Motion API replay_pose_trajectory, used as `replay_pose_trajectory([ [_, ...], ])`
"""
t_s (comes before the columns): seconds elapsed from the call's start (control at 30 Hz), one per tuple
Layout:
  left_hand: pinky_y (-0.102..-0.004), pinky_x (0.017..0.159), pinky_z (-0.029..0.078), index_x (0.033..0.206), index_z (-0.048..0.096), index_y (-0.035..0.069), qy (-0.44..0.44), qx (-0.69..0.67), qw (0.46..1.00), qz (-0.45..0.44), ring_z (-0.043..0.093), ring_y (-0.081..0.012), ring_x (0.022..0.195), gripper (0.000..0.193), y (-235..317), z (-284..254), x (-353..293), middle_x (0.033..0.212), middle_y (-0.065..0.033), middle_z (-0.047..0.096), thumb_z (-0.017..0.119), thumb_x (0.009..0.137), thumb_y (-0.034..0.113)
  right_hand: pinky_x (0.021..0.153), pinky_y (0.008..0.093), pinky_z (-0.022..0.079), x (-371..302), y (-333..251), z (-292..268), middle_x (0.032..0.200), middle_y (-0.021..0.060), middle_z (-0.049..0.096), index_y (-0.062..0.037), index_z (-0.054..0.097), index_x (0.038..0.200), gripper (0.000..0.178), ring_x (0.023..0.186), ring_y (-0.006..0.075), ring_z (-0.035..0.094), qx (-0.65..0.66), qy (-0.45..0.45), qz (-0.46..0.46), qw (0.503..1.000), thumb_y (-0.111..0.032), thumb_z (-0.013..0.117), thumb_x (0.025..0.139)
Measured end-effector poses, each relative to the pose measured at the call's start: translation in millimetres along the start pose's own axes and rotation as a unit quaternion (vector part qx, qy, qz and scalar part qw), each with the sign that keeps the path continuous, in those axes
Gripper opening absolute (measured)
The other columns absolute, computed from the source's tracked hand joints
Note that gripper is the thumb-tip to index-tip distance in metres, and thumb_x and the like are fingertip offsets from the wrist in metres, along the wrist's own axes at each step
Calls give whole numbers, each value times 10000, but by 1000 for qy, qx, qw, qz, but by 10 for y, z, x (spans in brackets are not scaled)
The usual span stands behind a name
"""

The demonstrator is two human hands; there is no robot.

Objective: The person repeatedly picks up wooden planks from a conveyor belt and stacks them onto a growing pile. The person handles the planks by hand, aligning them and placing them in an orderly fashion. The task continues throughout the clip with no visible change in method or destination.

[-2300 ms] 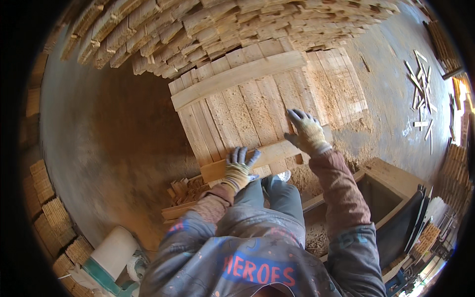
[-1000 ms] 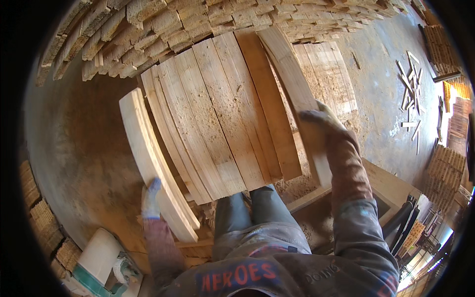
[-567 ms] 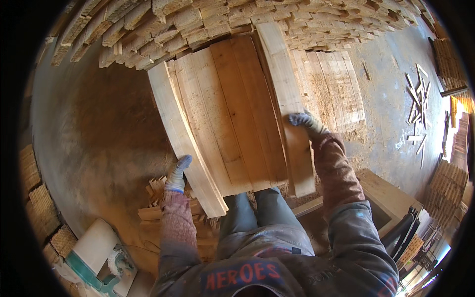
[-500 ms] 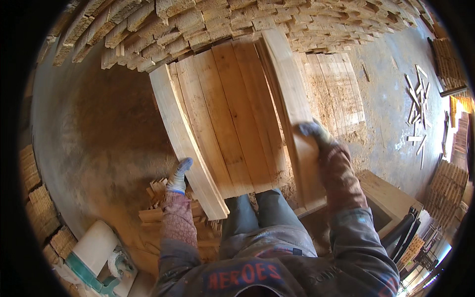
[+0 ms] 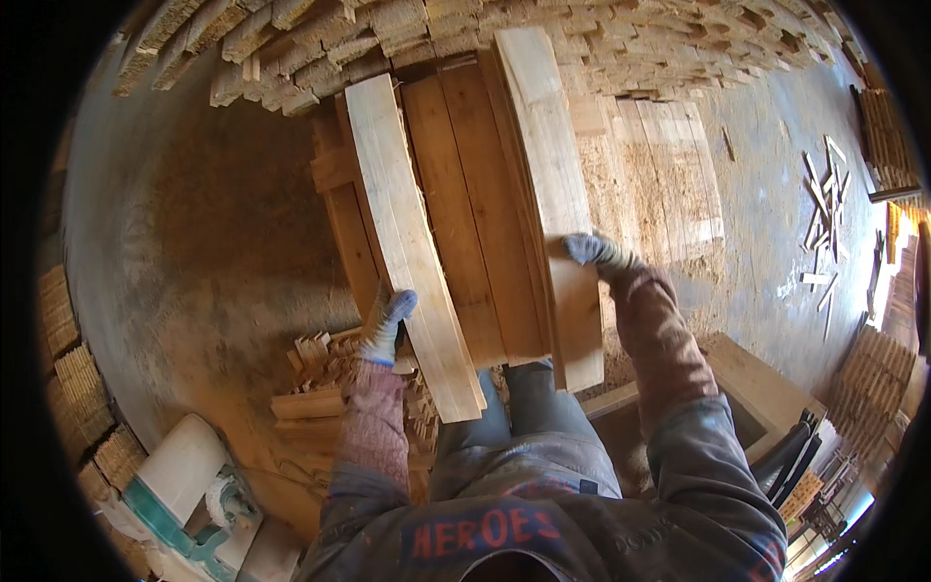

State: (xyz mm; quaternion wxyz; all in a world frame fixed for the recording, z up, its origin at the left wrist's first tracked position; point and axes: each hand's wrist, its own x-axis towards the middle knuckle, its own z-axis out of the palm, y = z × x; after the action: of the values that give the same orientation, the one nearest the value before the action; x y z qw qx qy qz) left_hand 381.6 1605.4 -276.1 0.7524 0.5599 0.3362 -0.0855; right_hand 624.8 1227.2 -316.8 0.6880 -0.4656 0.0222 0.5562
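A row of long wooden boards lies in front of me, with darker flat boards (image 5: 470, 204) in the middle. My left hand (image 5: 390, 325), in a grey-blue glove, is closed on the outer edge of a pale left board (image 5: 412, 242), which sits raised beside the middle ones. On the other side my right hand (image 5: 598, 249), gloved too, grips the outer edge of a pale right board (image 5: 551, 184). More board edges show along the inner side of that right board. The fingers underneath both boards are hidden.
Stacked rough planks (image 5: 436, 34) line the far side. Sawdust-covered boards (image 5: 664, 175) lie at right, with loose wood strips (image 5: 824, 209) on the floor beyond. Offcuts (image 5: 315, 398) are piled near my left arm. A white and green machine (image 5: 184, 475) stands lower left, a wooden box (image 5: 756, 398) lower right.
Both hands have moved inward, and the two pale outer boards are closer together. The left board now overlaps the middle ones, uncovering darker wood to its left.
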Motion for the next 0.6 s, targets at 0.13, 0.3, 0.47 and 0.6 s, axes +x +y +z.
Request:
replay_pose_trajectory([
  [0.13, -318, 895, 519, 1417, 510, 49, 84, -190, 976, -73, 584, -143, 971, 647, -368, -536, 19, 1062, 8, 601, 776, 902, 336, 869, 344, 516, 189, -21, 100, 1145, 124, 651, 45, 457, 1409, 628, 987, 179, 603, -43, -61, 0, 997, -460, 535, 1043],
  [0.3, -331, 802, 564, 968, 531, 174, 138, -36, 983, -115, 590, -125, 834, 261, 180, -587, -605, 894, 47, 520, 671, 963, 394, 713, 308, 508, -436, 593, -263, 937, 60, 686, 54, 640, 1266, 653, 789, 136, 583, -124, -69, -94, 985, -546, 547, 1023],
  [0.47, -397, 839, 569, 908, 580, 154, 132, -53, 982, -122, 604, -172, 903, 231, 1201, -275, -1459, 900, 29, 556, 685, 931, 359, 872, 319, 529, -2401, 145, 802, 1112, 60, 697, 20, 633, 1294, 410, 971, 143, 636, 103, 107, -138, 979, -238, 679, 979],
  [0.6, -411, 918, 584, 1296, 532, 34, -205, 16, 970, -129, 643, -240, 1029, 580, 1429, -725, -541, 1195, -93, 614, 690, 921, 446, 1045, 325, 470, -3679, -165, 1317, 1319, 35, 633, -12, 474, 1483, 690, 1164, 126, 586, 128, 338, -170, 917, -203, 762, 886],
])
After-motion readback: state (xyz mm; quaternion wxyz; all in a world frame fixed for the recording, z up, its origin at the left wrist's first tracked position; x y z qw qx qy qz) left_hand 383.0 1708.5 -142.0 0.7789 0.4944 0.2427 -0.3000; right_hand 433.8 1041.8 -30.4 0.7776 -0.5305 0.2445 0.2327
